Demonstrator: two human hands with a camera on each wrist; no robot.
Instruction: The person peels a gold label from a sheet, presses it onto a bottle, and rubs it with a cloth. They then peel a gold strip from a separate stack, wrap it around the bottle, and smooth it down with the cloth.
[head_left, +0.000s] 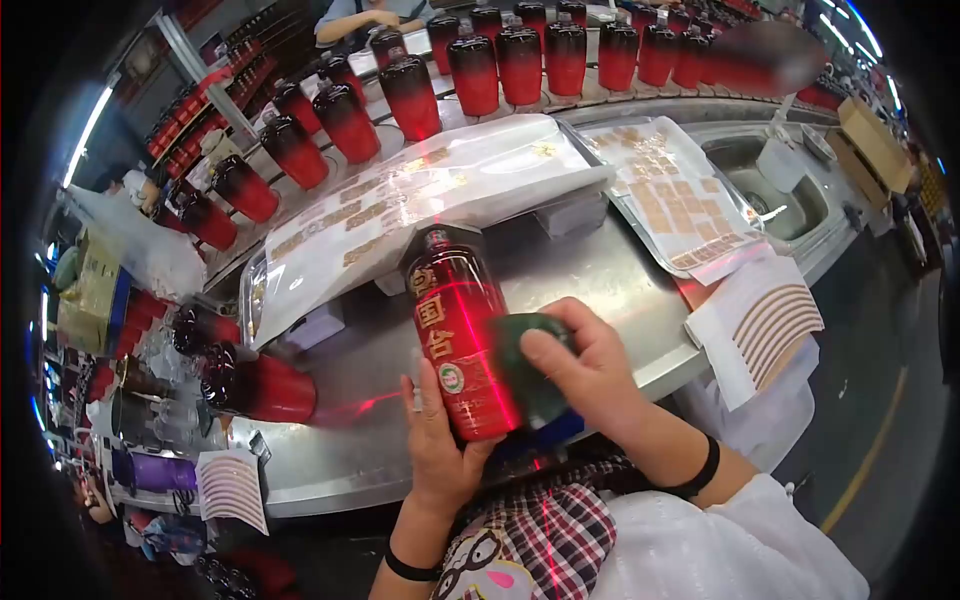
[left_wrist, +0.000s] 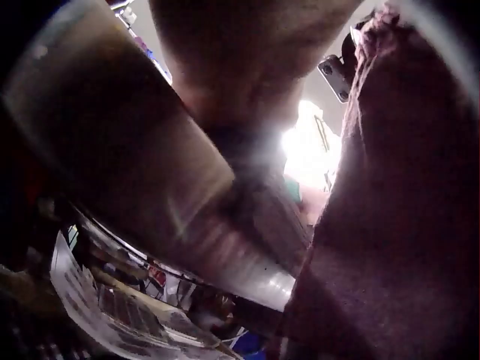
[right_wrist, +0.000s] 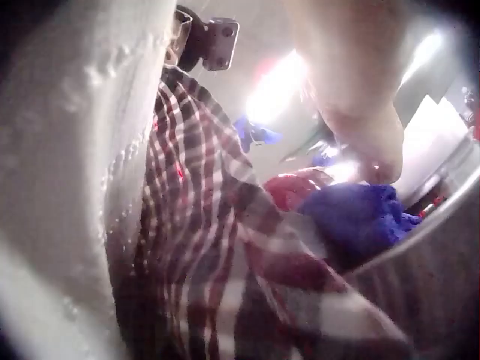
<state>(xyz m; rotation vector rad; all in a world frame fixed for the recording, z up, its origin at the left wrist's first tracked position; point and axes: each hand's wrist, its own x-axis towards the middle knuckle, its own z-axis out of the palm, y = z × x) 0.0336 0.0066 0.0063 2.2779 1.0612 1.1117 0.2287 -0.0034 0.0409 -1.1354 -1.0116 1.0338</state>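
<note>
In the head view, a red bottle (head_left: pixel 462 340) with a black shoulder and gold characters leans over the steel bench. My left hand (head_left: pixel 440 450) holds it low down, fingers along its left side and thumb by the base. A dark green cloth (head_left: pixel 530 365), blurred, is gripped in my right hand (head_left: pixel 595 365) and lies against the bottle's right side. Under the right hand in the right wrist view are a blue cloth (right_wrist: pixel 360 217) and part of the red bottle (right_wrist: pixel 289 191). The left wrist view is dark, mostly forearm and clothing, with the left fingers hidden.
A raised tray (head_left: pixel 480 160) lined with white film carries gold labels, beside a second label tray (head_left: pixel 675 200). Rows of red-black bottles (head_left: pixel 410 95) stand behind. Another bottle (head_left: pixel 260 385) lies at left. Strip sheets (head_left: pixel 760 330) hang over the right edge, near a sink (head_left: pixel 790 215).
</note>
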